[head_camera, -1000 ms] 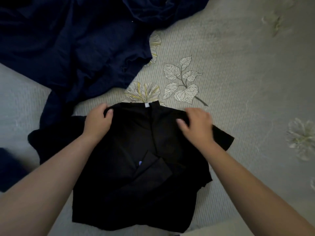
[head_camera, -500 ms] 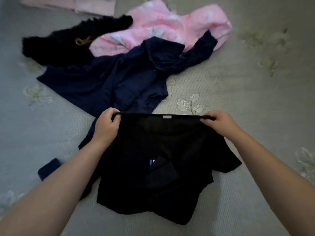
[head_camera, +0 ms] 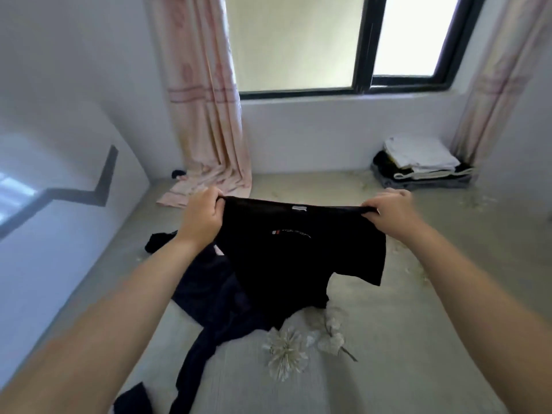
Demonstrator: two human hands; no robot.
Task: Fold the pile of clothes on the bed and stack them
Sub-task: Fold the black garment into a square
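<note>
The left hand (head_camera: 200, 216) pinches one end of the top edge of a black T-shirt (head_camera: 298, 258), fingers curled over the fabric, and the right hand (head_camera: 389, 212) grips the other end in the same way, so that the edge is stretched taut between them. The shirt hangs down from both grips in the air above the bed (head_camera: 418, 339), its body spread flat below the hands, a small white label at the middle of the top edge and a faint printed mark on the chest; one short sleeve sticks out below the right hand. Under and to the left of the hanging shirt a dark navy garment (head_camera: 215, 309) lies crumpled on the bed, trailing toward the near edge. Far off by the wall, under the window (head_camera: 343, 43), a stack of folded clothes (head_camera: 421, 167) sits on the bed's right corner, beside a pink curtain (head_camera: 203, 100).
</note>
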